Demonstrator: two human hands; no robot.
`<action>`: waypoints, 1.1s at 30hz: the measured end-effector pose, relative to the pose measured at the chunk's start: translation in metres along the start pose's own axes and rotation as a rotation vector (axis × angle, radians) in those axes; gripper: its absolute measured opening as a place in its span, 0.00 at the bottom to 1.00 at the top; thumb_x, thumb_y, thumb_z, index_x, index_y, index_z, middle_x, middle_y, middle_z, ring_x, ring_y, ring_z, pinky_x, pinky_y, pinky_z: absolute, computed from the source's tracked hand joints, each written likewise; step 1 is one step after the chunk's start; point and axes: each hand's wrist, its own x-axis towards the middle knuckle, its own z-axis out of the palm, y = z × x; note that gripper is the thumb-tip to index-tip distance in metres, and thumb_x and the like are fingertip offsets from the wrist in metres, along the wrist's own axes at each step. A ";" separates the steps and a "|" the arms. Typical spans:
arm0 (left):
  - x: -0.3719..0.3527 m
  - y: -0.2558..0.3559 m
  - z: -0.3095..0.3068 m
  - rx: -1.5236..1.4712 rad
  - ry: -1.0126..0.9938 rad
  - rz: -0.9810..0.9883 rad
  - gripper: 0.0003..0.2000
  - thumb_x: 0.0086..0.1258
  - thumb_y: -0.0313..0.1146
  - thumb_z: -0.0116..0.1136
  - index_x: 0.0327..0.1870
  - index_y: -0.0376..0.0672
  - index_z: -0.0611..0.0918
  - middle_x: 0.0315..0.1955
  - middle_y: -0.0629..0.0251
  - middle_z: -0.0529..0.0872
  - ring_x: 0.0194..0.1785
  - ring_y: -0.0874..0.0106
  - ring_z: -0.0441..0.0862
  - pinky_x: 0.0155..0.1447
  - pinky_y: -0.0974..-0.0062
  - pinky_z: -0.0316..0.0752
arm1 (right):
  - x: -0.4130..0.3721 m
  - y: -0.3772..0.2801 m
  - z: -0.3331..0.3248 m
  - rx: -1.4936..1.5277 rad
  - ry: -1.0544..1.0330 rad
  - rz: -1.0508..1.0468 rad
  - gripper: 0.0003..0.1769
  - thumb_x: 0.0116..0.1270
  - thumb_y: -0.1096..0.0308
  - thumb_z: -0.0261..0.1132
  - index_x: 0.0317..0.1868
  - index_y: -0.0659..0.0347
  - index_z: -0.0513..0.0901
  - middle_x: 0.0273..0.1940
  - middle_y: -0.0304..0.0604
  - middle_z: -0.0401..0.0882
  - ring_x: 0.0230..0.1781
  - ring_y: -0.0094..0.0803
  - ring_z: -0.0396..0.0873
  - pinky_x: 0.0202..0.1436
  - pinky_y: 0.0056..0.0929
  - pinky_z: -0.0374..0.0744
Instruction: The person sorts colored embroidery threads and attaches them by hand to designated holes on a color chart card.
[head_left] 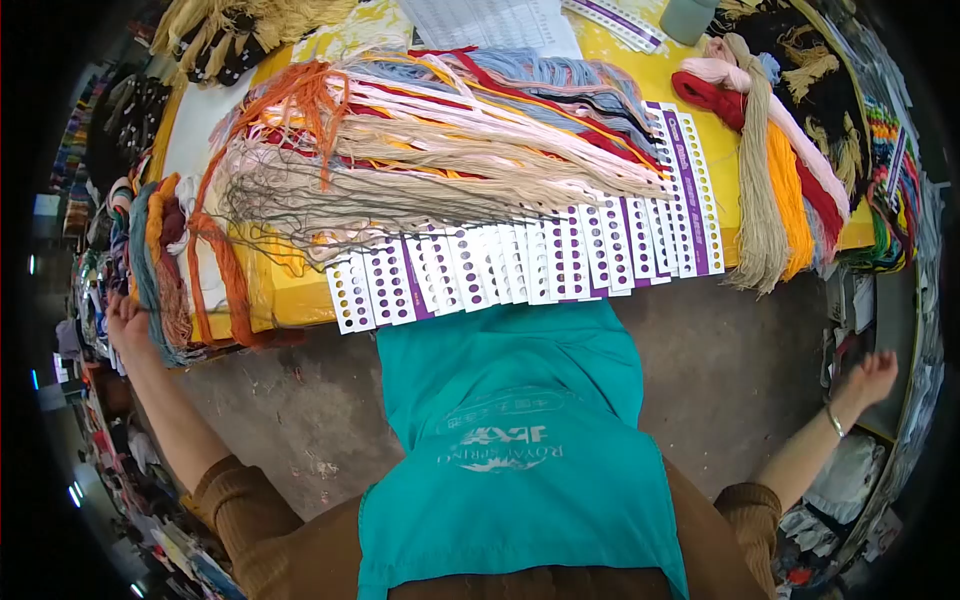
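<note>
My left hand (128, 325) is held out past the table's left end, beside hanging hanks of thread (165, 260). Its fingers are bent but somewhat apart, and nothing shows in them. Out to the right, away from the table, my right hand (873, 378) is raised with its fingers curled in, holding nothing that I can see. Between them on the table lies a wide spread of multicoloured thread strands (430, 140). Their near and right ends lie over a fanned row of white and purple cards with punched holes (500, 265).
A yellow-covered table (725, 215) spans the view. More thread hanks (785, 190) drape over its right side. Printed sheets (490, 25), another punched card (615, 22) and a grey-green container (688, 18) are at the back. My teal apron (520, 420) hangs against the front edge.
</note>
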 end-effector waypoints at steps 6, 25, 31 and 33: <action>-0.147 -0.120 0.259 0.199 -0.056 -0.003 0.07 0.75 0.35 0.53 0.45 0.43 0.78 0.28 0.77 0.77 0.19 0.89 0.63 0.18 0.90 0.56 | -0.148 -0.017 0.204 -0.481 -0.292 -0.553 0.11 0.70 0.76 0.57 0.50 0.67 0.82 0.50 0.41 0.82 0.34 0.15 0.75 0.31 0.12 0.69; -0.394 -0.381 0.458 0.498 -0.541 -0.964 0.15 0.71 0.35 0.57 0.52 0.33 0.79 0.48 0.60 0.86 0.17 0.88 0.58 0.20 0.87 0.51 | -0.374 0.169 0.376 -0.470 -1.313 0.357 0.06 0.65 0.74 0.62 0.36 0.70 0.80 0.29 0.42 0.83 0.31 0.21 0.82 0.35 0.21 0.78; -0.390 -0.381 0.465 0.589 -0.626 -1.019 0.15 0.70 0.31 0.57 0.55 0.35 0.77 0.36 0.71 0.83 0.20 0.88 0.62 0.22 0.86 0.56 | -0.381 0.168 0.375 -0.577 -1.250 0.278 0.06 0.65 0.73 0.62 0.36 0.69 0.81 0.25 0.39 0.82 0.26 0.19 0.77 0.29 0.21 0.74; -0.395 -0.394 0.463 0.661 -0.670 -0.873 0.14 0.70 0.30 0.56 0.54 0.37 0.77 0.33 0.73 0.81 0.22 0.87 0.65 0.24 0.86 0.58 | -0.382 0.168 0.375 -0.551 -1.232 0.287 0.06 0.65 0.73 0.62 0.36 0.69 0.81 0.24 0.37 0.81 0.23 0.17 0.74 0.27 0.21 0.71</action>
